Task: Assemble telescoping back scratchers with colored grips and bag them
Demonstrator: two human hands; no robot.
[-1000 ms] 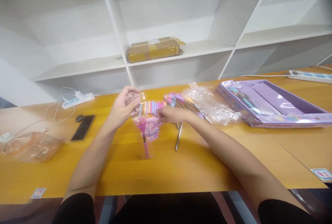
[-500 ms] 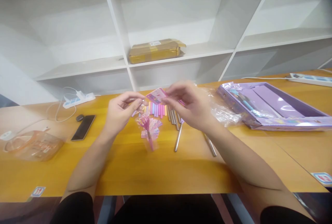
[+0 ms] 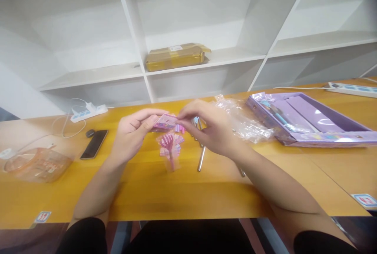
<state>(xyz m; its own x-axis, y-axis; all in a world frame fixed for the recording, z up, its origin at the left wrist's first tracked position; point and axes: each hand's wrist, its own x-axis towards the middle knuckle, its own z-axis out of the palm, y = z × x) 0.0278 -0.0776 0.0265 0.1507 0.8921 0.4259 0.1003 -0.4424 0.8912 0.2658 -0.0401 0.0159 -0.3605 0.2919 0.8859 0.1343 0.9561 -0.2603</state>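
Observation:
A small pink printed card (image 3: 165,121) is held between my two hands above the table. My left hand (image 3: 132,130) pinches its left side between thumb and fingers. On the opposite side, my right hand (image 3: 207,128) grips the right edge with its fingertips. Just below lies a pink fork-like tool (image 3: 167,144) in clear wrapping, over more pink printed cards (image 3: 178,140). Several pink and purple sticks (image 3: 179,128) show partly behind the hands. Silver metal tubes (image 3: 202,159) lie by my right hand, some hidden beneath it.
Crumpled clear plastic (image 3: 250,122) lies beside an open purple box (image 3: 312,118) at right. To the left are a phone (image 3: 94,144), an orange transparent pouch (image 3: 38,164) and a power strip (image 3: 90,113). A taped parcel (image 3: 176,57) sits on the white shelf behind.
The card has moved slightly left and down. My left hand, which was beside clear plastic, now grips the card too. My right hand has shifted left and keeps its hold.

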